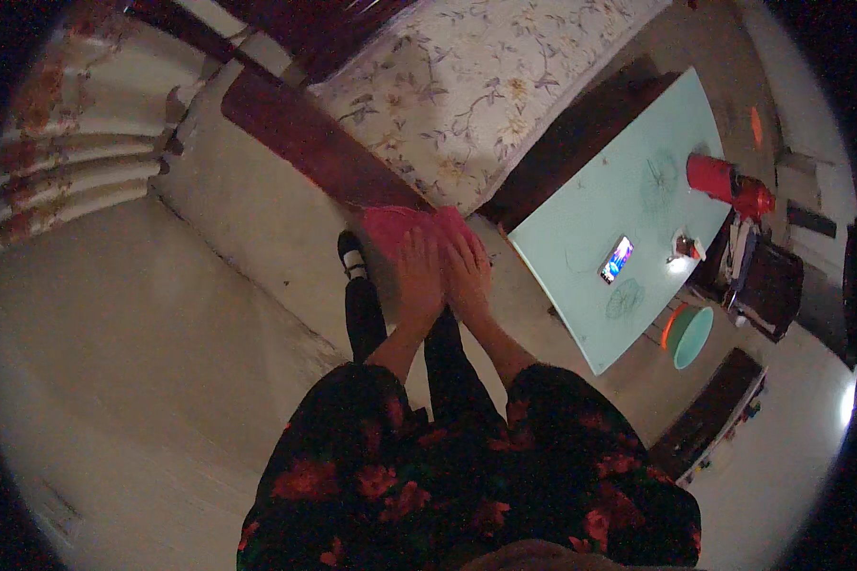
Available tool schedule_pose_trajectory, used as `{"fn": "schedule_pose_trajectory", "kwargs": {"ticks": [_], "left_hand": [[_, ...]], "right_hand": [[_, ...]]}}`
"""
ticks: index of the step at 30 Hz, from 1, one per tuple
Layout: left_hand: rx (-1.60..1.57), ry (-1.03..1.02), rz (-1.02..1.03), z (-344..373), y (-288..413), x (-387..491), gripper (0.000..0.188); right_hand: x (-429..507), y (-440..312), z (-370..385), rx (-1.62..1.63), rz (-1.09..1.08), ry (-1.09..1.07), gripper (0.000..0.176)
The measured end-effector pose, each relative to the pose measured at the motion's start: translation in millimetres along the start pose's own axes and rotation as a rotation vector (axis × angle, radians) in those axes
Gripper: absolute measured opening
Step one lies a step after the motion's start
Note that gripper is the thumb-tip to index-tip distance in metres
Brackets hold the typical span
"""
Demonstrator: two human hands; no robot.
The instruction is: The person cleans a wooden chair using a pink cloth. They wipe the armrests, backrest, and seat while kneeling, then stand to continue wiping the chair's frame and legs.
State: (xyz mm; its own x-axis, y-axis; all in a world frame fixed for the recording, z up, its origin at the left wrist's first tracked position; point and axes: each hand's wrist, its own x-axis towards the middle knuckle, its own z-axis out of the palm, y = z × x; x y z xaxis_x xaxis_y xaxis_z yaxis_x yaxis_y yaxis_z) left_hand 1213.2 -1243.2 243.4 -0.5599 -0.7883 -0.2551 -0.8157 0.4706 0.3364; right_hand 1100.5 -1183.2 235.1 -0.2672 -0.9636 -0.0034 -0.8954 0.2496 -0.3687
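Note:
Both hands lie flat, side by side, on a pink cloth (384,223). My left hand (420,275) has its fingers stretched out over the middle of the cloth. On the cloth's right part rests my right hand (471,271), fingers extended and slightly spread. Neither hand visibly grasps the fabric. The cloth covers the near end of a long reddish-brown wooden board (332,150), which runs along the edge of a bed. Beside the board is a mattress (464,93) with a floral cover. The palms hide part of the cloth.
A pale glass-topped table (557,243) stands at the right, bearing a lit phone (617,259) and a red cylindrical object (710,177). Past it are a green basin (693,337) and a dark chair (771,282). A long dark low piece of furniture (714,414) sits lower right; a curtain (78,164) hangs left.

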Motion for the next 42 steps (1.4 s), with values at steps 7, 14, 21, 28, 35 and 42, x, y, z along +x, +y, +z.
{"fn": "schedule_pose_trajectory", "kwargs": {"ticks": [7,14,21,28,35,42], "left_hand": [[-0.028,0.137,0.424,7.6,30.6,23.8,0.060],[0.126,0.073,0.621,23.7,36.9,41.0,0.057],[0.224,-0.140,0.812,-1.9,2.2,-7.4,0.064],[0.180,-0.082,0.840,20.6,30.6,27.6,0.056],[0.088,-0.166,0.898,22.4,-16.7,-6.2,0.051],[0.016,-0.124,0.861,12.5,-18.8,5.2,0.062]], "right_hand": [[-36.3,7.9,8.0,0.682,0.461,0.236,0.047],[-30.6,16.3,28.8,0.950,0.843,0.274,0.049],[-46.3,-45.0,9.5,1.205,1.088,0.424,0.052],[-29.0,5.7,12.5,1.777,1.258,0.383,0.056],[-60.8,-9.4,57.7,1.725,1.227,0.429,0.058],[-37.7,-13.3,29.5,1.615,1.223,0.344,0.060]]}}
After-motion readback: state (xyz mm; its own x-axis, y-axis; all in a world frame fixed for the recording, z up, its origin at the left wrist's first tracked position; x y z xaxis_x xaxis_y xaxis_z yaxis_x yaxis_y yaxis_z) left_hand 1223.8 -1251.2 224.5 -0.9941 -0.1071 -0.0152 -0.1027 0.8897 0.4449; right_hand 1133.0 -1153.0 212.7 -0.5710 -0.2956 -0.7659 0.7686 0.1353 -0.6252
